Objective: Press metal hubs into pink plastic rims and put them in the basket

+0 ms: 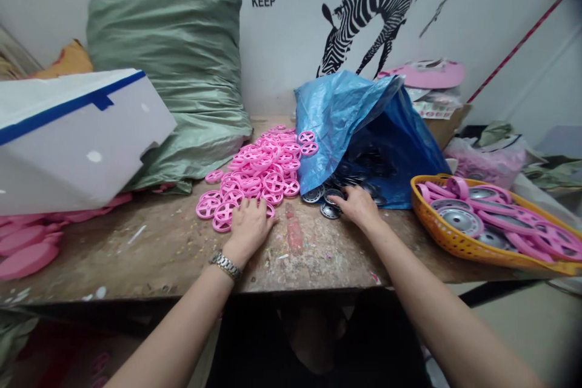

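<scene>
My left hand, a metal watch on its wrist, rests at the near edge of a heap of pink spoked toy wheels. Its fingers lie over the nearest wheels, thumb apart. At the mouth of a blue plastic bag, my right hand has thumb and fingers around a small grey wheel disc; its fingertips are partly hidden. Another grey disc lies just below the thumb. More dark discs fill the shaded inside of the bag.
To the right stands a yellow basket of pink parts and grey-centred wheels. A green sack and a white box with blue tape occupy the left, beside flat pink pieces. The worn table's front edge runs below my hands.
</scene>
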